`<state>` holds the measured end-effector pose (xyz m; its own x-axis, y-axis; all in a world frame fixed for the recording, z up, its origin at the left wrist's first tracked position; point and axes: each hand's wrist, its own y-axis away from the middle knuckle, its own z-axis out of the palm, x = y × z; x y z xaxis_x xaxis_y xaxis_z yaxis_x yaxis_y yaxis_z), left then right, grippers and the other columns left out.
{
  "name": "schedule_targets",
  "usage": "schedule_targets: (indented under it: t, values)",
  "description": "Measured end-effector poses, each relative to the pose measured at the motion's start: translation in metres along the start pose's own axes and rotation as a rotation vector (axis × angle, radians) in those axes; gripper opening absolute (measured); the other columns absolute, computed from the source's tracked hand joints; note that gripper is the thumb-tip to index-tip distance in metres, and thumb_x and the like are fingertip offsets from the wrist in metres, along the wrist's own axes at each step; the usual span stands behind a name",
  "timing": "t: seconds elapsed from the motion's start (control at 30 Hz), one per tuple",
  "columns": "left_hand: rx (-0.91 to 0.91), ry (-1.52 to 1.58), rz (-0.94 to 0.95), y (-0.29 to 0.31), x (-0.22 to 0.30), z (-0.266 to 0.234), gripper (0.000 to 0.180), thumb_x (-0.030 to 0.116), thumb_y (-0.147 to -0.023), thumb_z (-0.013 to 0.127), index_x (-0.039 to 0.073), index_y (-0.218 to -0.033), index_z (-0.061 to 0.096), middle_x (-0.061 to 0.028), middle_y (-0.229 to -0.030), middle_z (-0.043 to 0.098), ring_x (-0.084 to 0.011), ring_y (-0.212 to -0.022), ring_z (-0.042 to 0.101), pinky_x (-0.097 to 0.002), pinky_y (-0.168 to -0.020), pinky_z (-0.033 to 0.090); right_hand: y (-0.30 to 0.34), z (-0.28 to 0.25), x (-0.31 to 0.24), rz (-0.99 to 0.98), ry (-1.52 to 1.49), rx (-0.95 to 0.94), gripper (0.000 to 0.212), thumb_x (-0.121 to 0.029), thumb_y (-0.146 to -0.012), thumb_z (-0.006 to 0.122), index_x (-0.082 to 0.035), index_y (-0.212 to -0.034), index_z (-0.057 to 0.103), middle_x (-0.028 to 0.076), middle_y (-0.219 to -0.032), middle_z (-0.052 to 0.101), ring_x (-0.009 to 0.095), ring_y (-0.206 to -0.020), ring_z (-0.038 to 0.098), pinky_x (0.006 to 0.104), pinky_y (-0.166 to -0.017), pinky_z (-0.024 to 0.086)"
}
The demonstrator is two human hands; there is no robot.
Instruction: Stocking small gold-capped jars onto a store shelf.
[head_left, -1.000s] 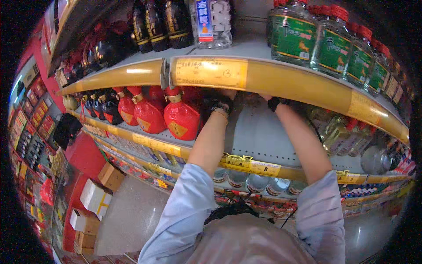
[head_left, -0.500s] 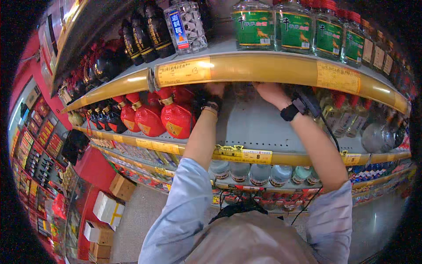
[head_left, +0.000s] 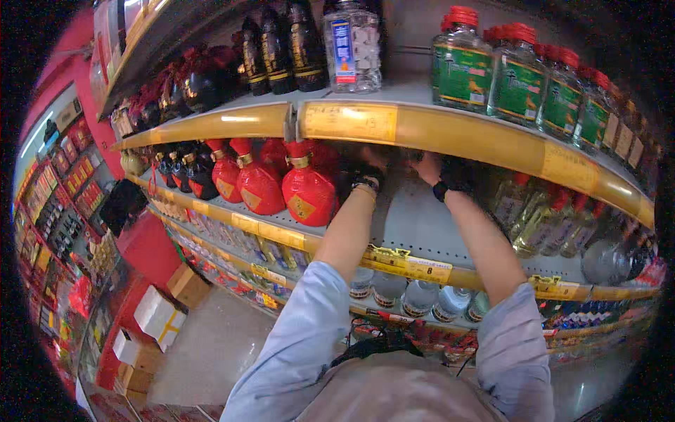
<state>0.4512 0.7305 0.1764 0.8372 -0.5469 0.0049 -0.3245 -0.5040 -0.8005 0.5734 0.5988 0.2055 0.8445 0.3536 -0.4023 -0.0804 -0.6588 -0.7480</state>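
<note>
Both my arms reach into a grey shelf [head_left: 411, 228] beneath the yellow edge strip of the shelf above. My left hand [head_left: 371, 160] is deep in shadow beside a red gourd-shaped bottle [head_left: 309, 193]; its fingers and anything in them are hidden. A dark band circles that wrist. Close to it on the right, my right hand [head_left: 426, 169] points inward under the strip. Its fingers are partly covered and dim, and I cannot see anything in them. A black watch-like band [head_left: 440, 190] sits on the right wrist.
On the shelf above stand green-labelled bottles [head_left: 519, 88], a clear bottle [head_left: 354, 49] and slim black bottles [head_left: 304, 49]. Clear bottles with red caps [head_left: 545, 221] lean right of my arm. Large clear bottles [head_left: 420, 297] line the shelf below. Cartons [head_left: 160, 316] lie on the floor at left.
My view has turned, so the shelves sit further right and tilt more. My right hand shows a little more below the edge strip. Both arms stay inside the shelf.
</note>
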Motion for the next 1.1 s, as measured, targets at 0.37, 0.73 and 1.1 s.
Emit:
schedule_targets:
  t: [0.37, 0.73, 1.1]
  values:
    - [0.219, 0.403, -0.546, 0.025, 0.007, -0.005, 0.054, 0.037, -0.066, 0.066, 0.007, -0.108, 0.051, -0.0126, -0.110, 0.053, -0.0277, -0.095, 0.052, -0.0410, -0.080, 0.043, -0.024, 0.012, 0.024, -0.047, -0.075, -0.162, 0.066, -0.028, -0.066, 0.072, 0.000, -0.117, 0.042, 0.019, -0.113, 0.051, 0.032, -0.107, 0.047, 0.0361, -0.090, 0.037]
    - [0.076, 0.558, -0.664, 0.018, 0.036, 0.021, 0.072, 0.041, -0.059, 0.074, -0.001, -0.111, 0.048, -0.0178, -0.111, 0.051, -0.0280, -0.102, 0.050, -0.0369, -0.089, 0.039, -0.024, 0.013, 0.083, 0.036, 0.147, -0.175, 0.065, -0.034, -0.068, 0.068, -0.003, -0.119, 0.042, 0.018, -0.120, 0.046, 0.033, -0.113, 0.042, 0.0389, -0.094, 0.034]
    - [0.078, 0.744, -0.412, 0.019, 0.029, -0.022, 0.056, 0.027, -0.067, 0.070, 0.002, -0.111, 0.048, -0.0107, -0.109, 0.052, -0.0270, -0.099, 0.051, -0.0362, -0.087, 0.042, -0.021, 0.012, 0.051, 0.005, 0.105, -0.157, 0.058, -0.034, -0.072, 0.066, -0.004, -0.117, 0.045, 0.016, -0.118, 0.049, 0.031, -0.110, 0.045, 0.0396, -0.092, 0.036]
